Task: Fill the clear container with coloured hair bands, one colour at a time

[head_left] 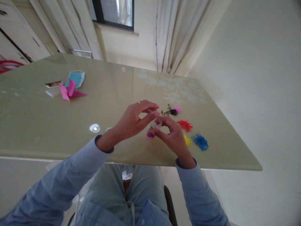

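Note:
A small clear jar (157, 123) is gripped between the thumb and fingers of my right hand (174, 135), its round mouth facing up. Just above that mouth, the thumb and fingertips of my left hand (135, 121) come together in a pinch; whatever is between them is too small to make out. Pink and dark bits (150, 135) show at the jar's lower end, and I cannot tell whether they are inside or behind it. To the right lie small piles of loop-like bands: black (173, 111), pink (177, 108), red (185, 125), yellow (187, 140) and blue (200, 142).
A shiny round disc (94, 128) lies left of my left wrist. Farther left on the glossy table (105, 84) are a pink folded-paper figure (70, 90), a blue face mask (77, 78) and a small clear packet (53, 92). The table's front edge runs under my forearms.

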Action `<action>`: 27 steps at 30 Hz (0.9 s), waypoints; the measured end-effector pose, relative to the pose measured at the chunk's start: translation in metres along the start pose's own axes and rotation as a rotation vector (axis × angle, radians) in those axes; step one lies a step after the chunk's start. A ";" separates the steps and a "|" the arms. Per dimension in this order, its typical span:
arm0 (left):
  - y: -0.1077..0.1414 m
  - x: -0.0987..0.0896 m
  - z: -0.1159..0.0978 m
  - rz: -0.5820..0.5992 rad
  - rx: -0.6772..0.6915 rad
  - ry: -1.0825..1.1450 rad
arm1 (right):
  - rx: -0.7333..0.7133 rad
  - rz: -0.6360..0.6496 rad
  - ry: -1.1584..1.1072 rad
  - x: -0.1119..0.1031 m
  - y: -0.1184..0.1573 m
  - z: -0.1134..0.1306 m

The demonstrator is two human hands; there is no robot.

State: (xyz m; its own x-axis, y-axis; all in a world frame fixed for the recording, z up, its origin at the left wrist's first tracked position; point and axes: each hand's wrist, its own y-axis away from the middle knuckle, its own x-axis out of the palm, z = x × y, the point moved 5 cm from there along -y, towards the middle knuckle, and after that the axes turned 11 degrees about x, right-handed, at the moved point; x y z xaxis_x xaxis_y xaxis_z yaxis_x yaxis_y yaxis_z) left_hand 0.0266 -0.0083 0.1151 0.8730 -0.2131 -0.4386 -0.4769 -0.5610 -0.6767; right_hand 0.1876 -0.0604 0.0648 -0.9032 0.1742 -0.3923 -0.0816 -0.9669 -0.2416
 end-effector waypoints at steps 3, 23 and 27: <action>0.017 0.003 0.012 0.094 -0.054 0.124 | 0.017 0.008 -0.058 -0.003 0.000 0.000; 0.037 0.011 0.084 -0.056 -0.230 0.041 | 0.090 -0.066 0.289 -0.085 -0.036 -0.016; 0.041 0.010 0.091 -0.131 -0.274 0.039 | 0.099 0.000 0.510 -0.111 -0.061 -0.048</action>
State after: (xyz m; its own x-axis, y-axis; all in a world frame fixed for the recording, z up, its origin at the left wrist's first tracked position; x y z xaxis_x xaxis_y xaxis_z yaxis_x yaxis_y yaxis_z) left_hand 0.0065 0.0389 0.0293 0.9312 -0.1521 -0.3313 -0.3192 -0.7793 -0.5392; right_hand 0.3128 -0.0121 0.0802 -0.5848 0.2185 -0.7812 -0.1434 -0.9757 -0.1656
